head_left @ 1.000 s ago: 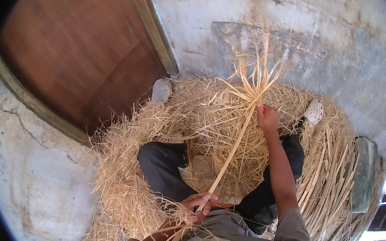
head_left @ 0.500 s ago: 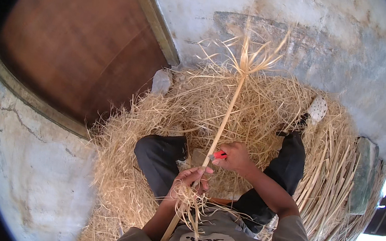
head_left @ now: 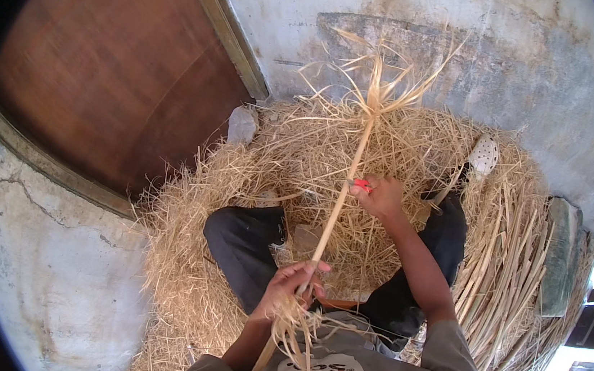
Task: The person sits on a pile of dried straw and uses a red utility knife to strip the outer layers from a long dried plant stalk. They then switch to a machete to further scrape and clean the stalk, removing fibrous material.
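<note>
A long pale stalk [head_left: 339,206], perhaps cane or bamboo, slants from my lap up toward the wall. Thin shavings [head_left: 376,96] fan out in a tuft near its far end, and curled strips [head_left: 295,324] hang by my left wrist. My left hand [head_left: 294,282] is closed around the lower part of the stalk. Farther up, my right hand [head_left: 383,197] grips a red-handled cutter knife [head_left: 361,186]. Its blade end meets the stalk's right side; how deep it bites I cannot tell.
Loose shavings [head_left: 193,276] cover the ground around my bent legs. Several long stalks [head_left: 501,279] lie at the right, beside a grey-green block [head_left: 559,256]. A brown door panel [head_left: 121,66] and a stained wall [head_left: 512,63] stand behind; a stone [head_left: 243,125] sits by the door corner.
My right hand with the cutter knife has slid away from my left hand, up along the stalk. The left hand keeps its hold, and the far tuft has shifted slightly.
</note>
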A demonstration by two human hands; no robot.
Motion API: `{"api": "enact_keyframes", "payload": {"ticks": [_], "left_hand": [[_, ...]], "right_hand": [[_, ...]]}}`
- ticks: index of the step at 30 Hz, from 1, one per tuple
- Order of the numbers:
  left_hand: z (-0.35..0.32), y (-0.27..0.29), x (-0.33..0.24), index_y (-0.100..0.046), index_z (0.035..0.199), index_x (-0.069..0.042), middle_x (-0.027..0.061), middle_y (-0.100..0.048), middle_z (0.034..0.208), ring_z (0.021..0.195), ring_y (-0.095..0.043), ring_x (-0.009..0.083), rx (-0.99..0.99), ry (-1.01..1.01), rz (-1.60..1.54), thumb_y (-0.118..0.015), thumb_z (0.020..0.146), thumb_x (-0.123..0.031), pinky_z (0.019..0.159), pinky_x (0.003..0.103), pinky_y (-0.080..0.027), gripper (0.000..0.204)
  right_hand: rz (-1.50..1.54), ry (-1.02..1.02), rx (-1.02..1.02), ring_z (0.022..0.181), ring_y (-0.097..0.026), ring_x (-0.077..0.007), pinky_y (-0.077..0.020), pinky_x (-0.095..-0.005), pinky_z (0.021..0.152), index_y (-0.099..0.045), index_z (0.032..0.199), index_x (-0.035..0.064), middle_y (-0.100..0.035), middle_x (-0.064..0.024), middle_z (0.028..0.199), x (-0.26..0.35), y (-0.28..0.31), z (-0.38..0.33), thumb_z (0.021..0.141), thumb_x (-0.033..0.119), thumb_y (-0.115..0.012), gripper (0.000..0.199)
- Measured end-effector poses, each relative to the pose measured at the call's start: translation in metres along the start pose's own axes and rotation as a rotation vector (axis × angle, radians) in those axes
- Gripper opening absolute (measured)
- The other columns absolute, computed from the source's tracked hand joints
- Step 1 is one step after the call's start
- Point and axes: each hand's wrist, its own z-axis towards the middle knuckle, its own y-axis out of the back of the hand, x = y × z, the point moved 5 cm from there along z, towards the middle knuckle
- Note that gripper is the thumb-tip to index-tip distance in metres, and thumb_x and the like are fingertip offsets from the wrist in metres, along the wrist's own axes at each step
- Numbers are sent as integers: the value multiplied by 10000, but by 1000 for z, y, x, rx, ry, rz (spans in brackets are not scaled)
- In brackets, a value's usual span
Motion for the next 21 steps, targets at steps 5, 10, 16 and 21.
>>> {"api": "enact_keyframes", "payload": {"ticks": [5,10,16,21], "left_hand": [[4,8,2,-554,1138,51,110,-634,679,351,-480,95,-13,-53,15,-463,981,-265,325,210,-366,365],[-4,2,13,-549,1152,47,109,-640,688,356,-491,95,50,-12,-14,-453,984,-259,327,208,-378,362],[-9,6,8,-547,1153,52,101,-628,672,353,-476,91,6,-34,54,-433,992,-230,332,209,-366,344],[-21,-9,7,-556,1136,56,88,-612,652,352,-464,87,15,4,-1,-445,991,-242,326,215,-335,349]], "right_hand": [[148,199,77,480,-573,-296,-460,-394,471,-666,653,95,-568,-102,518,42,-12,-35,764,626,-599,547],[51,-133,-49,476,-566,-303,-454,-394,468,-666,630,91,-554,-109,511,-14,-3,0,776,630,-586,564],[178,201,0,422,-520,-288,-410,-408,432,-582,549,71,-485,-99,447,37,-7,-32,754,608,-612,576],[106,-153,-99,439,-531,-306,-410,-409,449,-649,668,57,-536,-115,520,-25,0,8,792,587,-588,549]]}}
